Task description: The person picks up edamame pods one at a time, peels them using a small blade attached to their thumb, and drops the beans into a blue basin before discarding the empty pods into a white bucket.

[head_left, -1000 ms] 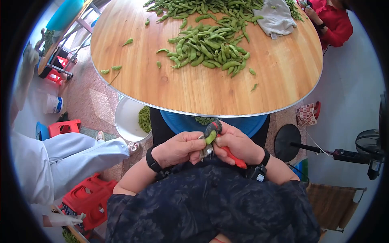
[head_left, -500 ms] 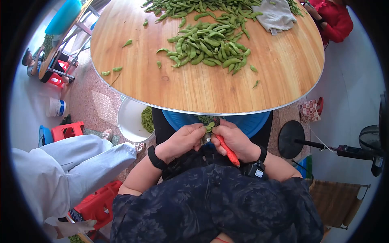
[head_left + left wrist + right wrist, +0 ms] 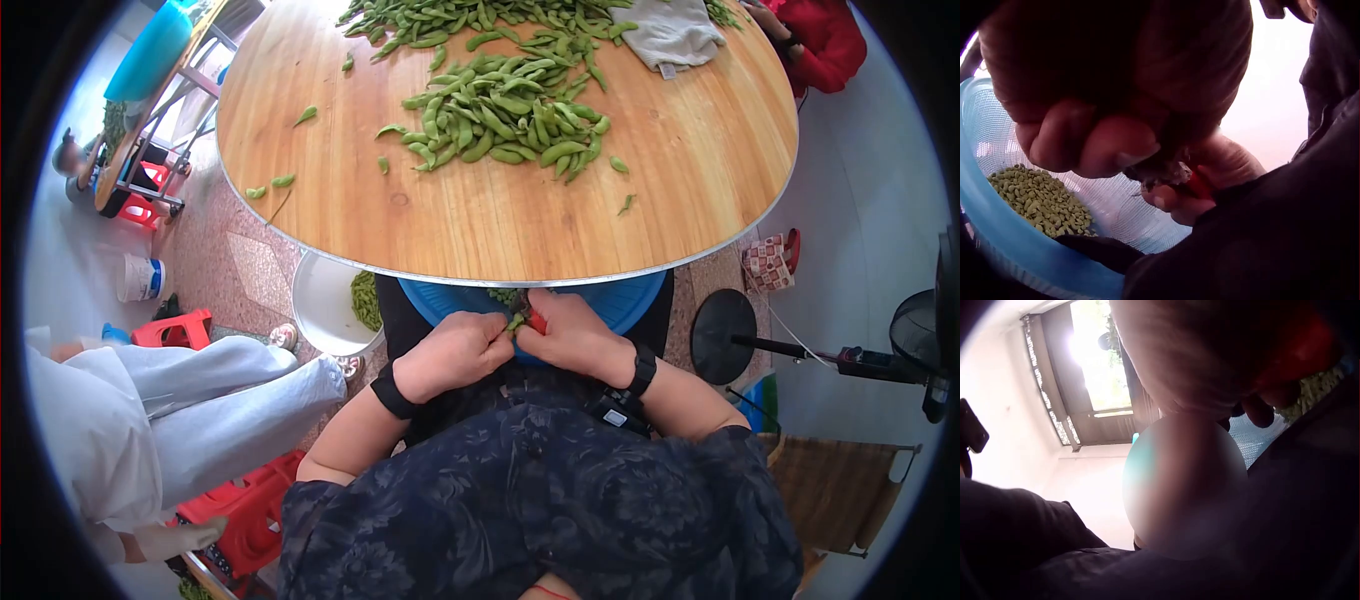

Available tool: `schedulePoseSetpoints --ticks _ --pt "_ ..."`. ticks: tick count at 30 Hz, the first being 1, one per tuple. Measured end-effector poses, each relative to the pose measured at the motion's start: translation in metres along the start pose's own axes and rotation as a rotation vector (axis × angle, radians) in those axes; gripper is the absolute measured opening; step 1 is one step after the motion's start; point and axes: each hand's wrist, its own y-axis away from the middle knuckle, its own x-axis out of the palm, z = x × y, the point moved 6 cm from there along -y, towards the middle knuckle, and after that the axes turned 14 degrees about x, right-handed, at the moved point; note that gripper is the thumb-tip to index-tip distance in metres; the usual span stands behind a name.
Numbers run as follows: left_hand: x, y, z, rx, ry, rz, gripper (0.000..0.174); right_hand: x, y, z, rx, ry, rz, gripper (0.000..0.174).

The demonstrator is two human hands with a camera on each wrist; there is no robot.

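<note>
Close together beyond the lap, my two hands work over a blue basket [image 3: 640, 305]. My left hand [image 3: 450, 352] pinches a green edamame pod [image 3: 516, 321] between thumb and fingers. Curled fingers of my right hand [image 3: 575, 335] grip a red-handled tool [image 3: 538, 321], mostly hidden by the hand; its kind cannot be told. In the left wrist view the red handle [image 3: 1200, 185] shows behind my left fingers, and shelled green beans [image 3: 1041, 200] lie in the basket. The right wrist view is dark and blurred, with red by the palm.
A round wooden table [image 3: 400, 220] stands just ahead, heaped with edamame pods [image 3: 500, 110] and a grey cloth [image 3: 668, 35]. On the floor to the left is a white basin [image 3: 325, 310] of green pods. A person in light trousers [image 3: 240, 400] sits left; a fan [image 3: 915, 340] stands right.
Both hands have turned inward and closer together, hiding most of the red handle and the pod. The pod showed whole at first, then split open at the tool.
</note>
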Motion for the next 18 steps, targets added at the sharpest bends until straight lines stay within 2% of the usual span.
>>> schedulePoseSetpoints --ticks 8,10,12,13,14,15,16,18 --pt "0.001 -0.001 0.003 -0.042 0.069 0.014 0.023 -0.005 -0.001 0.004 -0.057 0.193 0.055 0.025" --pt "0.002 0.002 0.006 -0.127 0.246 0.023 0.027 -0.003 -0.004 0.002 -0.056 0.237 0.078 0.024" --pt "0.000 0.003 0.009 -0.186 0.249 0.012 0.026 -0.007 -0.010 -0.004 -0.196 0.265 -0.117 0.023" --pt "-0.001 0.005 0.012 -0.247 0.254 -0.002 0.026 -0.004 -0.013 -0.013 -0.197 0.264 -0.116 0.023" --pt "-0.002 0.006 0.013 -0.249 0.253 -0.005 0.026 -0.007 -0.015 -0.019 -0.222 0.254 -0.200 0.023" --pt "-0.003 0.007 0.016 -0.283 0.240 0.003 0.025 -0.013 -0.014 -0.012 -0.246 0.243 -0.283 0.023" --pt "-0.003 0.008 0.018 -0.316 0.227 0.013 0.025 -0.017 -0.011 -0.007 -0.246 0.242 -0.283 0.023" --pt "-0.001 0.008 0.018 -0.296 0.224 0.021 0.026 -0.016 -0.006 -0.007 -0.022 0.077 0.003 0.023"
